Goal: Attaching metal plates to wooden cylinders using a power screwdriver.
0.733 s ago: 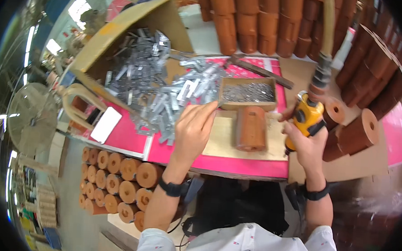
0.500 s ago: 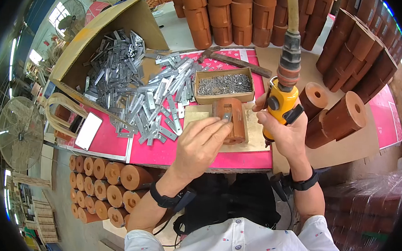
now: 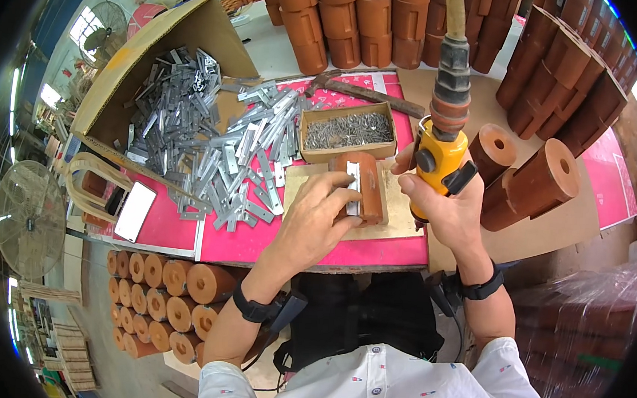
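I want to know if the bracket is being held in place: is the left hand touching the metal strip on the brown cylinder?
Touching. In the head view, the left hand's fingertips press the metal strip lying across the brown cylinder.

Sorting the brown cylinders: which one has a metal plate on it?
The brown cylinder on the board by the left hand; its metal plate lies on top.

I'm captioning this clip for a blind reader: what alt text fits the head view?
A person's left hand sets a metal strip on a brown cylinder lying on a board, while the right hand holds a yellow air tool beside it. Behind them are a box of screws and a pile of metal strips.
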The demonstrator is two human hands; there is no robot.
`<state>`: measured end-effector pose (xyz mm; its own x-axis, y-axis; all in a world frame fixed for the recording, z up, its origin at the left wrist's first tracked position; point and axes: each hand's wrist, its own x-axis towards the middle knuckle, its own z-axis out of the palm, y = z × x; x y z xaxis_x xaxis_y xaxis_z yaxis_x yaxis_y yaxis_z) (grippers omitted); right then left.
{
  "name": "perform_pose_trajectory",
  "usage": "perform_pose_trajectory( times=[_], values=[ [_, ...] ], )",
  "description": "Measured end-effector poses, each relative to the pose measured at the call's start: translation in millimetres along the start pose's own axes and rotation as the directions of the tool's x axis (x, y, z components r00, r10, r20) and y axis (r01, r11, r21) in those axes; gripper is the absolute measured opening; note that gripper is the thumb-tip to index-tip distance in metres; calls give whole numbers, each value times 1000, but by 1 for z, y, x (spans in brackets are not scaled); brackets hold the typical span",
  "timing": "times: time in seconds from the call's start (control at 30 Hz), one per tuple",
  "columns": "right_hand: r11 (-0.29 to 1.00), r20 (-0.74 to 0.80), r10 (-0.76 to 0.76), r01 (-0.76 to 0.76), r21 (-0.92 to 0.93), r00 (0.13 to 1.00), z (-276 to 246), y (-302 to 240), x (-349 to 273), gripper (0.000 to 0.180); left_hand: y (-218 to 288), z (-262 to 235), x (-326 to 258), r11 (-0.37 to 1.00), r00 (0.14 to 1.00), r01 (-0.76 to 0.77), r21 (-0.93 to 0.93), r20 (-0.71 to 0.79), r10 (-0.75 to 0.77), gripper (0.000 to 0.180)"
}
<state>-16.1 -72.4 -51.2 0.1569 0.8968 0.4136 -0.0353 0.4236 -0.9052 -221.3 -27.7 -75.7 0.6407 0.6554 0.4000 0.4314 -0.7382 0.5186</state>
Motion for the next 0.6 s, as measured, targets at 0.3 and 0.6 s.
perform_pose_trajectory(
  times=[0.3, 0.6],
  values=[
    [999, -8, 37, -37, -32, 999, 2, 2, 3, 46, -9, -9, 19, 996, 982, 85, 17, 168, -86, 52],
    [993, 25, 7, -4, -117, 1000, 2, -2, 4, 42, -8, 2, -7, 1000, 1000, 3, 1, 26, -3, 56]
  ],
)
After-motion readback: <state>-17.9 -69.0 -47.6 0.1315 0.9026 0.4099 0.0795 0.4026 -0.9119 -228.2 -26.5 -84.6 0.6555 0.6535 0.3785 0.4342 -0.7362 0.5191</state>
